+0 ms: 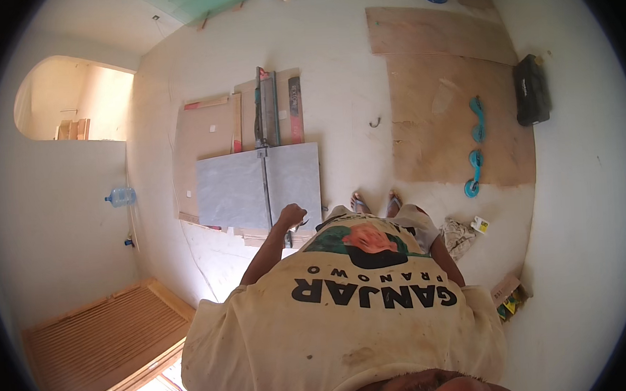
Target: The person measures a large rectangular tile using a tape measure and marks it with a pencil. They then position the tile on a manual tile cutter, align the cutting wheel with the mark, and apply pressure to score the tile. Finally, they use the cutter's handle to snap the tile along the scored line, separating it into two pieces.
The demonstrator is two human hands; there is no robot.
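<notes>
The left hand (292,216) sits just below the centre of the frame, its forearm (263,256) slanting up and rightward from beside the shirt (349,339). Its fingers look curled inward, but I cannot tell whether they pinch anything; a small pale patch beneath them is too small to make out. The grey slab (228,189) lies left of centre, its lower right part right by the fingers; whether they touch it is unclear. A dark bar (267,191) crosses the slab from top to bottom, left of the hand. The right forearm (447,261) hangs at the right side of the shirt; the right hand is hidden, so its fingers' state cannot be told.
</notes>
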